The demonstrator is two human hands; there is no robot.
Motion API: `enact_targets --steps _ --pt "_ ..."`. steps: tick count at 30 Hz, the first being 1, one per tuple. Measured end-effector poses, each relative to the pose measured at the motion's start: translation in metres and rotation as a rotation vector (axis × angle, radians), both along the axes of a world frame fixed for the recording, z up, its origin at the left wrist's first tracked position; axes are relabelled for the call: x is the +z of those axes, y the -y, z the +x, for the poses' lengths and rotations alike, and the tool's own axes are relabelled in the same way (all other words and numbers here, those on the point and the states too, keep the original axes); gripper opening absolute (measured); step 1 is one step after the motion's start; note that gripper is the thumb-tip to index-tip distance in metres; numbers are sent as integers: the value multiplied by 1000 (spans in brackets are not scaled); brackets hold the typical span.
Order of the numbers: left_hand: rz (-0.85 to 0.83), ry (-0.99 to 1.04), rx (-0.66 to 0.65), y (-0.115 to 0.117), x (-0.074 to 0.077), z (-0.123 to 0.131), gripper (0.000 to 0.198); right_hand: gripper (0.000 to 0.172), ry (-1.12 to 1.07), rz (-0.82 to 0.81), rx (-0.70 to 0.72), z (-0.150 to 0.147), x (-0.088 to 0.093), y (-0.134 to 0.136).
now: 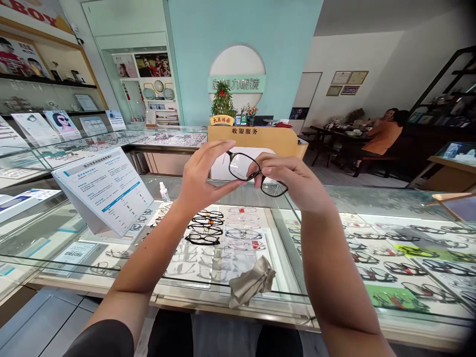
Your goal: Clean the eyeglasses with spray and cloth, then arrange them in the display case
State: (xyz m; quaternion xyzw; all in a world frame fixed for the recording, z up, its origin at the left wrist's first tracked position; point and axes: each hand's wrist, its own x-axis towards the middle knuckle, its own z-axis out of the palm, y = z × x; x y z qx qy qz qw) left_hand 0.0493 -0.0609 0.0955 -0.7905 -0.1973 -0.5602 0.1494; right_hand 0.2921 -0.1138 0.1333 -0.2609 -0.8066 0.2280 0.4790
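Note:
A pair of black-framed eyeglasses (241, 166) is held up above the glass counter, tilted down to the right. My right hand (293, 176) pinches it around the bridge, fingers closed between the two lenses. My left hand (203, 176) spans the left lens, its thumb at the lower rim and its forefinger by the upper outer corner. Part of the frame is hidden behind my right fingers. Below my hands, a crumpled greyish-beige cloth (255, 282) lies on the counter's glass top. A small white spray bottle (164, 192) stands beyond my left forearm.
Rows of eyeglasses (204, 239) lie inside the glass display counter (293, 292). A tent-shaped sign (106, 186) stands on it at left. A wooden cashier desk (256, 136) with plants is ahead. Farther right, a person in orange (385, 136) sits at a table beside another person.

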Motion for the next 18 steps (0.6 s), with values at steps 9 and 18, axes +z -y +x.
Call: enact_targets --steps 9,18 --pt "92 92 -46 11 7 3 61 39 54 109 -126 2 6 15" --pt "168 361 20 -3 8 -22 57 47 -85 471 -589 -17 -14 19"
